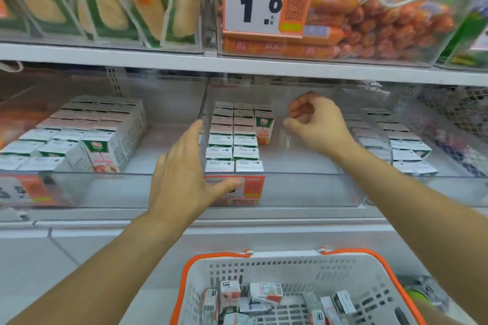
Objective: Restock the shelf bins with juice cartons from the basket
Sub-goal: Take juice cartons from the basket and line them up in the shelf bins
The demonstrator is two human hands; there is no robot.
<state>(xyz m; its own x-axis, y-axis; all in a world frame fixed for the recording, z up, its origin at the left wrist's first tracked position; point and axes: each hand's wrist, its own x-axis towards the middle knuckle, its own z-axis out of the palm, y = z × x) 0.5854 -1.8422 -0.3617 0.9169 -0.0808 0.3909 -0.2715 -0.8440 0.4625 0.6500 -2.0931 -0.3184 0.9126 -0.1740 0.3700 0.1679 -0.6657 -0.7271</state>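
Observation:
A clear middle shelf bin (290, 174) holds two rows of small juice cartons (233, 150) on its left side, with one more carton (264, 126) standing beside them further back. My left hand (182, 174) lies flat with straight fingers against the bin's front left corner, its thumb over the orange price label (253, 187). My right hand (317, 124) hovers inside the bin above its bare right part, fingers curled, holding nothing. Below stands a white basket (290, 264) with an orange rim, with several loose cartons (264, 295) lying in it.
A left bin holds stacked juice cartons (79, 134), and a right bin holds more cartons (404, 145). The white shelf board (237, 63) runs close above the bins. On it stand a sausage bin (369, 26) with a price tag (253, 2) and packaged corn (105, 0).

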